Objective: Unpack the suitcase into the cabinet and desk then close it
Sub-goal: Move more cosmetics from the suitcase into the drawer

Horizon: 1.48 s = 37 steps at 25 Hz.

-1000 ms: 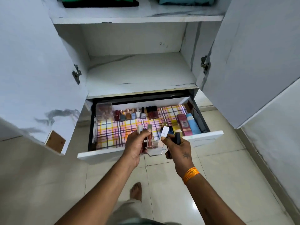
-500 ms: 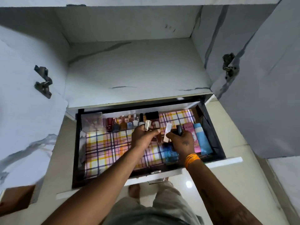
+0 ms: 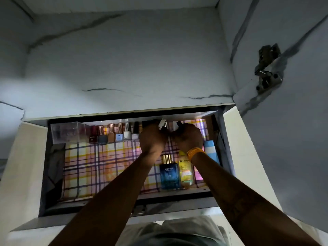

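An open drawer (image 3: 44,174) lined with a plaid sheet sits under the cabinet shelf (image 3: 124,68). Both my hands reach to its back edge. My left hand (image 3: 152,139) is closed around small cosmetic tubes (image 3: 163,124), one with a pale cap sticking up. My right hand (image 3: 189,137) grips a small dark cosmetic item (image 3: 179,124). A row of nail polish bottles (image 3: 113,135) stands along the back, left of my hands. The suitcase is out of view.
A clear plastic box (image 3: 69,133) stands in the drawer's back left corner. A blue perfume bottle (image 3: 168,172), a yellow bottle (image 3: 185,172) and a light blue tube (image 3: 210,150) lie on the right. The open cabinet door with its hinge (image 3: 268,68) is at right.
My head has leaned closer over the drawer and the view has darkened. Both hands moved from the drawer's front to its back edge, still holding the small cosmetics.
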Each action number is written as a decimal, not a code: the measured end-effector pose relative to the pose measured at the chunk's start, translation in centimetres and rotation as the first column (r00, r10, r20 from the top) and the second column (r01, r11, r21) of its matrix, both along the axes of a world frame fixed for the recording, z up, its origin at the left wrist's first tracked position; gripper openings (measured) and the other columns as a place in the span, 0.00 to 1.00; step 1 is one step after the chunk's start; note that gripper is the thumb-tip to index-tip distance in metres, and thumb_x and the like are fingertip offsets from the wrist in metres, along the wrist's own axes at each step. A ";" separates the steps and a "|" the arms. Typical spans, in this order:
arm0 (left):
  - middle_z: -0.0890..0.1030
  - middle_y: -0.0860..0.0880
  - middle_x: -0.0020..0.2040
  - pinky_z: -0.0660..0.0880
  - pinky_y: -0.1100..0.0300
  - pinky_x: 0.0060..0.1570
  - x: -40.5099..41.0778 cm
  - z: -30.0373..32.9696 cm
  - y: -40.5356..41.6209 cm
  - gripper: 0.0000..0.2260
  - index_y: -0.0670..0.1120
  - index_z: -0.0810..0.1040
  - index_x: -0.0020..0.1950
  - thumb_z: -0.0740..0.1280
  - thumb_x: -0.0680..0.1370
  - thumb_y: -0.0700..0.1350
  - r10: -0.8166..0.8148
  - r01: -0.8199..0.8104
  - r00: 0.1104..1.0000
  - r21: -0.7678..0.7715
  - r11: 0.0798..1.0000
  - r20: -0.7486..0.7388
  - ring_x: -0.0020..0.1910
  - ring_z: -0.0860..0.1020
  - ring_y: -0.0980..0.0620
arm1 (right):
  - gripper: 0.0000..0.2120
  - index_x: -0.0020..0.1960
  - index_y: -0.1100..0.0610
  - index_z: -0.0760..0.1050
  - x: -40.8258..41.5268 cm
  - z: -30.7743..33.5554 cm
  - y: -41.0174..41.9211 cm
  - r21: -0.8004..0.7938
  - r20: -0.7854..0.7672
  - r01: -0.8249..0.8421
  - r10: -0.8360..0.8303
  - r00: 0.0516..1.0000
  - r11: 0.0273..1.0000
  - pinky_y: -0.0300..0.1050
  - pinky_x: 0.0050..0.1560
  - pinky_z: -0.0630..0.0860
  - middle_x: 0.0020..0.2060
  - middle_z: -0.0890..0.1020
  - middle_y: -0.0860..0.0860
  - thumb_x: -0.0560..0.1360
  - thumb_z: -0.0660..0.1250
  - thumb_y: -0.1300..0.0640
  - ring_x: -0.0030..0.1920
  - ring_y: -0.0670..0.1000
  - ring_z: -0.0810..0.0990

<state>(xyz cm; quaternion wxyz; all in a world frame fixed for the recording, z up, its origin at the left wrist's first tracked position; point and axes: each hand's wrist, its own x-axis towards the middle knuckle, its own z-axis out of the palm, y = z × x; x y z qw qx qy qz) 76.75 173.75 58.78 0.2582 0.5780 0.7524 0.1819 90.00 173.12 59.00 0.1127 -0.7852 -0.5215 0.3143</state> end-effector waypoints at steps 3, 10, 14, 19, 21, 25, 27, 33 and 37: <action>0.87 0.46 0.48 0.74 0.60 0.41 0.0 -0.6 -0.5 0.14 0.49 0.84 0.61 0.73 0.78 0.52 -0.022 0.023 1.000 0.070 0.997 -0.017 0.46 0.85 0.47 | 0.20 0.54 0.58 0.84 0.0 -0.3 0.5 0.050 -0.020 -0.019 0.020 1.000 0.999 0.40 0.44 0.67 0.50 0.86 0.56 0.78 0.69 0.41 0.54 0.58 0.84; 0.86 0.45 0.41 0.75 0.59 0.35 -3.0 -1.6 -2.9 0.12 0.46 0.85 0.58 0.75 0.77 0.50 -0.431 0.495 0.851 0.183 0.850 -0.299 0.36 0.85 0.46 | 0.15 0.51 0.58 0.82 0.2 -0.7 0.1 0.049 -0.083 -0.012 0.016 0.996 0.999 0.41 0.43 0.66 0.48 0.85 0.56 0.78 0.70 0.45 0.51 0.58 0.83; 0.87 0.45 0.49 0.79 0.56 0.40 -3.5 -1.2 -2.6 0.18 0.50 0.81 0.67 0.72 0.79 0.53 -0.471 0.523 0.790 0.031 0.852 -0.394 0.43 0.86 0.45 | 0.12 0.51 0.59 0.81 -0.4 -0.8 0.5 0.048 -0.140 -0.034 0.040 0.989 0.998 0.41 0.44 0.65 0.49 0.84 0.57 0.80 0.69 0.50 0.52 0.58 0.82; 0.87 0.46 0.45 0.77 0.58 0.30 -4.3 -1.3 -3.2 0.20 0.50 0.83 0.62 0.80 0.72 0.49 -0.422 0.494 0.826 0.121 0.861 -0.373 0.35 0.86 0.45 | 0.08 0.48 0.57 0.81 -1.6 -1.3 0.8 0.026 -0.221 -0.023 0.028 0.975 0.999 0.40 0.42 0.66 0.46 0.84 0.55 0.77 0.71 0.52 0.50 0.56 0.82; 0.87 0.47 0.43 0.76 0.59 0.28 -4.5 -1.5 -3.2 0.23 0.51 0.81 0.64 0.81 0.71 0.50 -0.397 0.481 0.830 0.143 0.865 -0.392 0.34 0.85 0.45 | 0.06 0.44 0.56 0.79 -1.7 -1.3 0.7 0.019 -0.267 -0.017 0.022 0.963 1.000 0.39 0.37 0.65 0.42 0.82 0.53 0.75 0.73 0.53 0.46 0.55 0.81; 0.87 0.47 0.47 0.78 0.58 0.34 -4.4 -1.3 -3.1 0.22 0.52 0.80 0.66 0.78 0.73 0.51 -0.367 0.437 0.871 0.171 0.883 -0.327 0.40 0.86 0.45 | 0.08 0.46 0.58 0.81 -1.3 -1.2 0.3 0.046 -0.338 0.003 0.013 0.941 0.999 0.39 0.39 0.71 0.41 0.84 0.53 0.74 0.75 0.53 0.45 0.55 0.82; 0.87 0.47 0.44 0.78 0.58 0.36 -4.0 -1.1 -3.1 0.17 0.50 0.81 0.63 0.75 0.76 0.51 -0.300 0.318 0.946 0.172 0.932 -0.125 0.39 0.84 0.47 | 0.10 0.48 0.59 0.82 -0.9 -0.8 -0.1 0.097 -0.361 0.074 -0.034 0.932 0.993 0.44 0.45 0.76 0.44 0.85 0.54 0.72 0.77 0.53 0.47 0.55 0.83; 0.82 0.42 0.38 0.72 0.58 0.31 -0.6 1.5 -2.0 0.15 0.41 0.81 0.46 0.64 0.82 0.51 0.467 -0.151 0.330 -0.443 0.884 0.820 0.30 0.77 0.48 | 0.12 0.47 0.55 0.81 0.4 1.9 -2.7 0.119 -0.499 0.232 -0.144 0.855 0.965 0.37 0.39 0.74 0.37 0.83 0.48 0.70 0.81 0.52 0.38 0.44 0.80; 0.83 0.43 0.44 0.70 0.60 0.32 0.7 2.0 -2.1 0.17 0.45 0.83 0.46 0.60 0.84 0.51 0.420 -0.107 0.448 -0.419 0.901 0.789 0.33 0.78 0.51 | 0.13 0.45 0.55 0.80 0.2 2.6 -4.1 0.151 -0.552 0.165 -0.056 0.832 0.975 0.52 0.43 0.80 0.36 0.83 0.52 0.71 0.80 0.48 0.40 0.53 0.82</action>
